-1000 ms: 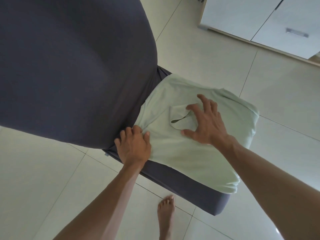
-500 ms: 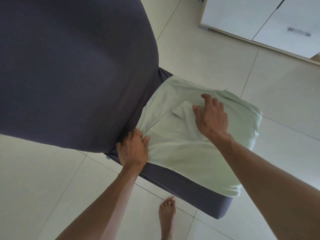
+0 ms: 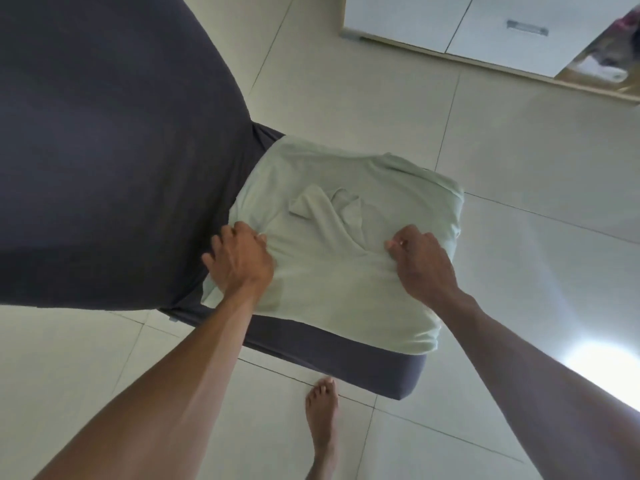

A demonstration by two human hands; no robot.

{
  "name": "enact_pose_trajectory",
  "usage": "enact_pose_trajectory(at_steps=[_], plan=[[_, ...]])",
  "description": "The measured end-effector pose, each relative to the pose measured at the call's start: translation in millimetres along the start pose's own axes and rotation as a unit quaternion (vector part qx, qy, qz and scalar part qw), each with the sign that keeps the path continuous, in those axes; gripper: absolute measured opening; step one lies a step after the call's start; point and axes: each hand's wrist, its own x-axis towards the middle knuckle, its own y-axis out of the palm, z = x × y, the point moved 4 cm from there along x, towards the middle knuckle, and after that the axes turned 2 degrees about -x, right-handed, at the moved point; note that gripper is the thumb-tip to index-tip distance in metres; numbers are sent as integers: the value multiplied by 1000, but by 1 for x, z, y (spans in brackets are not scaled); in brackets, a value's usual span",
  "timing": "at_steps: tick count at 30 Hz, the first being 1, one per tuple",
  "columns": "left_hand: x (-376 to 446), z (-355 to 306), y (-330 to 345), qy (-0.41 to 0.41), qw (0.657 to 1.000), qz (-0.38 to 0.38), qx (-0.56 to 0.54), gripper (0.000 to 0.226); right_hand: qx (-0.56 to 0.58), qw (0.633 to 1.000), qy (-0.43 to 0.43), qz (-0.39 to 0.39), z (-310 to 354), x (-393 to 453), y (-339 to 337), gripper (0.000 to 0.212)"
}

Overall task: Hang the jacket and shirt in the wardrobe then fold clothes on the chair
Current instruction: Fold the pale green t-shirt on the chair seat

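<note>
Both grips — left hand (image 3: 242, 261), right hand (image 3: 422, 261) — pinch the pale shirt (image 3: 346, 271) on the grey chair (image 3: 346, 358); tiled floor (image 3: 519, 150) beneath.

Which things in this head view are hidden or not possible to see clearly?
- Left hand fingertips: tucked under the shirt edge.
- Right hand fingertips: curled into the cloth.
- Chair legs: hidden under the seat.
- Wardrobe: cut off by the top edge.
- Open compartment contents, top right: blurred.

Right hand (image 3: 420, 261) left the collar, now pinching the shirt (image 3: 329, 271).
</note>
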Motion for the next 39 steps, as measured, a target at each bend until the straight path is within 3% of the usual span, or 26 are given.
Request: enact_pose_trajectory(at_steps=[2,5,9,12,15,17,20,22,26,29,31,35,39], plan=[[-16,-8,-4,49,998,-48,2,32,3,999,-38,39,-7,0,-8,21],[-53,-37,4,214,973,-82,-13,34,-69,989,-60,114,-34,-12,-12,27],[-99,-86,38,397,917,24,11,41,-14,992,-49,112,-66,-20,-21,26],[-109,-102,49,389,919,55,41,50,67,986,-16,150,-81,-23,-29,27],[-118,-117,49,380,920,68,66,54,-19,971,-33,237,-105,-27,-26,35],[-121,-131,48,383,916,94,75,58,-59,965,-41,252,-116,-27,-23,32],[-121,-148,53,341,926,143,74,56,16,973,-27,231,-129,-33,-32,49],[-124,-151,53,317,933,150,78,54,29,963,-15,266,-141,-44,-35,52],[-132,-155,52,305,938,139,90,50,101,916,52,385,-169,-63,-43,28],[-129,-165,51,284,942,147,103,40,10,959,7,283,-183,-42,-48,30],[-126,-173,54,268,944,156,116,31,-9,977,-5,211,-189,-29,-39,18],[-121,-182,60,230,948,181,122,13,-20,990,34,134,-194,-12,-7,16],[-121,-181,59,204,960,166,93,15,-57,997,36,33,-178,-8,0,24]])
